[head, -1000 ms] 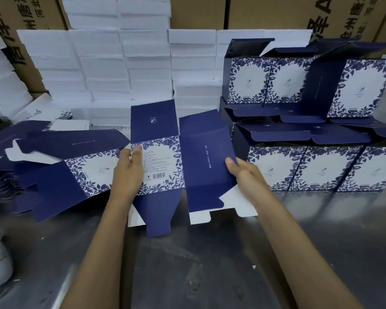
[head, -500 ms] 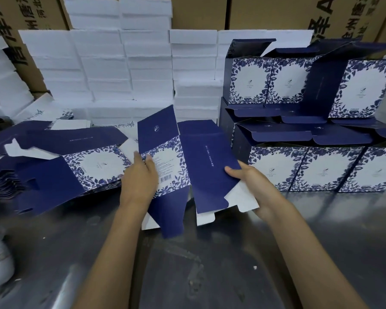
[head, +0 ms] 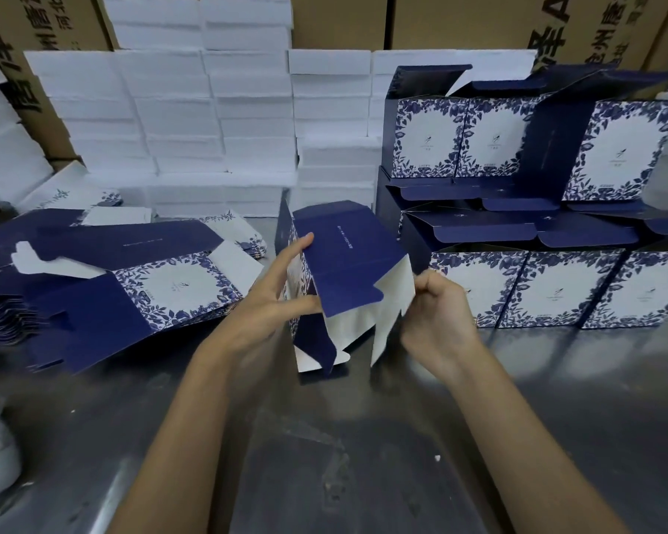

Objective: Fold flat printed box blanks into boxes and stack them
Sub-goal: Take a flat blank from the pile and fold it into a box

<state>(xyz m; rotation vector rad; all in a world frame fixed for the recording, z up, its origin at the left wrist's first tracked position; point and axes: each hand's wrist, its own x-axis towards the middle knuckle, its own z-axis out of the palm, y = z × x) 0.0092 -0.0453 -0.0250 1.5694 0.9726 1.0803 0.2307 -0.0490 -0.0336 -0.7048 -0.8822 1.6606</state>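
While the blank [head: 348, 279] is half popped into a tube above the metal table [head: 363, 456], the person has it between both hands, right in front of the stack of finished boxes [head: 548, 291] on the right and just beside the pile of flat blanks [head: 139, 287] on the left. The left hand [head: 274, 302] is fairly wide, fingers stretched along the printed side panel with the thumb tucked under the navy flap, so it's bracing more than gripping. The right hand [head: 436, 314] is curled tight around the white edge of the opposite panel, pinching it. For this step, squaring the tube looks like the thing to get right: the creases probably want to be pushed fully to right angles before any bottom flap gets tucked, otherwise the box will lean and stack badly. The loose flaps hanging at the bottom could snag on the table, so holding the blank a bit off the surface seems smart. Thin card like this likely dents easily, so pressing along the fold lines beats squeezing the panels. Whether the bottom tabs are already interlocked can't be told from this angle.
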